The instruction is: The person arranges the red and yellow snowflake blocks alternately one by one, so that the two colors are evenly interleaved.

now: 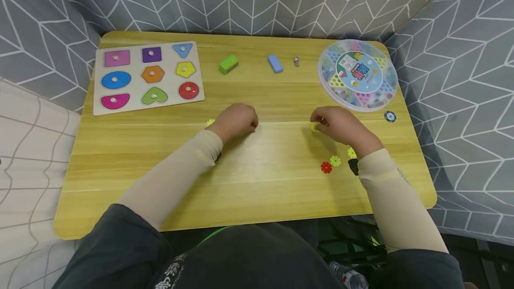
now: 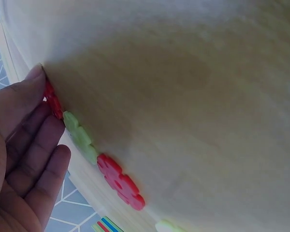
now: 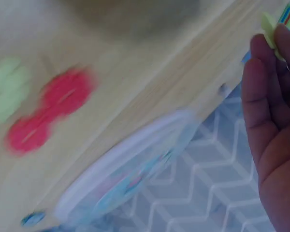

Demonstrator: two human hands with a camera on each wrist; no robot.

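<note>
Dark shirt [image 1: 257, 260] nearest, below worktop [image 1: 265, 200] edge. Left hand [image 1: 237, 121], right hand [image 1: 341, 125] apart, open room between. Left pinches red disc [image 2: 53, 100] ending mid-worktop row [image 2: 82, 137], axis lengthwise; right pinches yellow disc [image 1: 314, 126].

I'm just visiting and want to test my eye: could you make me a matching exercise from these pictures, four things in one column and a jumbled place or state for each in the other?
Things
1. left hand
2. right hand
3. shape board
4. round game set

Places and states
A. pinching a yellow-green piece
B. near the table's far right corner, from the person's side
C. pinching a red piece
D. near the far left corner, from the person's side

Right pairs: 1-C, 2-A, 3-D, 4-B
</note>
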